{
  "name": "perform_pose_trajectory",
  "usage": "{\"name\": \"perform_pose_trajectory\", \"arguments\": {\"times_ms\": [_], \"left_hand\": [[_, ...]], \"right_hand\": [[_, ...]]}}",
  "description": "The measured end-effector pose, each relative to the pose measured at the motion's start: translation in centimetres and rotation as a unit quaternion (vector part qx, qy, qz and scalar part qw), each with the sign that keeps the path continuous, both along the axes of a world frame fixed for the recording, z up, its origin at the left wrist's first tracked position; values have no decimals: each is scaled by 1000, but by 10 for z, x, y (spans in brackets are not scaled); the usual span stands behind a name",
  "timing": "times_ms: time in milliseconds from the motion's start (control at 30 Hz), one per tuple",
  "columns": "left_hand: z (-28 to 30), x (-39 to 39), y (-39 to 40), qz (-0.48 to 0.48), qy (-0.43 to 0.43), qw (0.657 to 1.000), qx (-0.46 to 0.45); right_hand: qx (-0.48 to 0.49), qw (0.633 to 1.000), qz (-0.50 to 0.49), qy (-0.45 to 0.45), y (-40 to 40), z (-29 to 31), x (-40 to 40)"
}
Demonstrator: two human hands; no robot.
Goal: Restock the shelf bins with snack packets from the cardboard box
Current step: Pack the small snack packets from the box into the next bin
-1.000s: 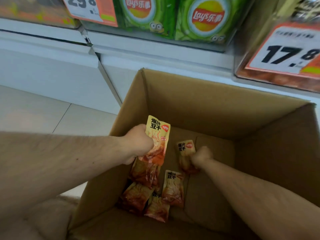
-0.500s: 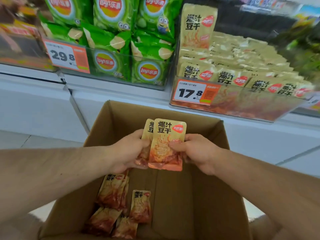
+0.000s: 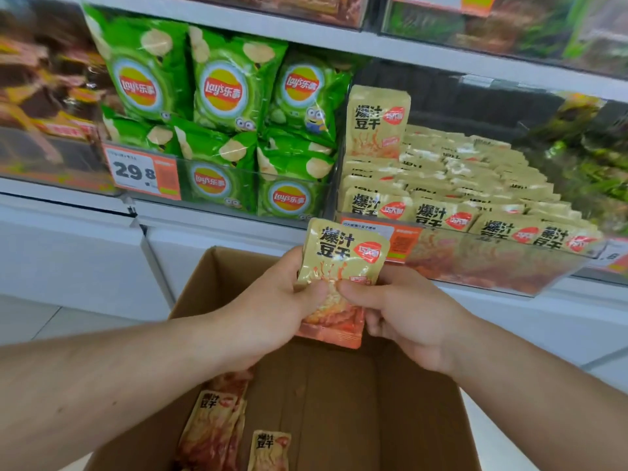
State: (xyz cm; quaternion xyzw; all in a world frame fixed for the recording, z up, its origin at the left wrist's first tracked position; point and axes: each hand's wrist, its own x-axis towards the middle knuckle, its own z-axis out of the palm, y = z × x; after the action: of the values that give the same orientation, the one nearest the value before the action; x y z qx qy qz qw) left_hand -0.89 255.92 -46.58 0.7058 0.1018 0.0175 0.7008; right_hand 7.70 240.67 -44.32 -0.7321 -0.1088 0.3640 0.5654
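A beige-and-orange snack packet was held upright above the open cardboard box, just below the clear-fronted shelf bin already stocked with matching packets. The transfer step was judged to be in hand: next, the packet would need lifting over the bin's front lip and slotting into a row. The left hand was curled round the packet's left edge, thumb pressed on its face; the right hand pinched the right edge likewise. More packets lay in the box.
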Motion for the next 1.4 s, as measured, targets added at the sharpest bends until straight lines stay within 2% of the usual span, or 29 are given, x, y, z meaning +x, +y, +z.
{"name": "perform_pose_trajectory", "arguments": {"times_ms": [200,400,433,500,567,600,700,800,867,967,1200,1300,1400], "left_hand": [[21,15,-1,-11,-19,999,42],[41,27,-5,-23,-21,998,61],[45,29,-4,-19,-25,996,79],[54,34,1,10,-52,984,171],[63,42,8,49,-99,946,304],[67,48,11,60,-124,916,377],[74,76,15,44,-147,792,590],[77,103,11,9,-98,692,715],[78,115,7,-16,-71,660,748],[79,127,5,-32,-45,661,748],[54,122,2,33,-114,698,707],[46,124,4,55,-158,707,687],[39,128,6,64,-180,704,684]], "right_hand": [[33,996,10,-78,-4,18,15],[92,993,-12,-71,-6,37,23],[107,991,-24,-73,-11,43,27],[138,985,-51,-86,-22,59,34],[184,973,-104,-97,-34,75,42],[204,963,-142,-107,-39,81,47],[246,938,-206,-135,-49,90,58],[239,926,-250,-150,-50,88,67],[219,924,-267,-166,-52,86,71],[209,918,-277,-191,-56,83,74],[197,901,-279,-269,-66,89,81],[194,893,-241,-327,-58,104,87],[142,892,-177,-390,-37,116,95]]}}
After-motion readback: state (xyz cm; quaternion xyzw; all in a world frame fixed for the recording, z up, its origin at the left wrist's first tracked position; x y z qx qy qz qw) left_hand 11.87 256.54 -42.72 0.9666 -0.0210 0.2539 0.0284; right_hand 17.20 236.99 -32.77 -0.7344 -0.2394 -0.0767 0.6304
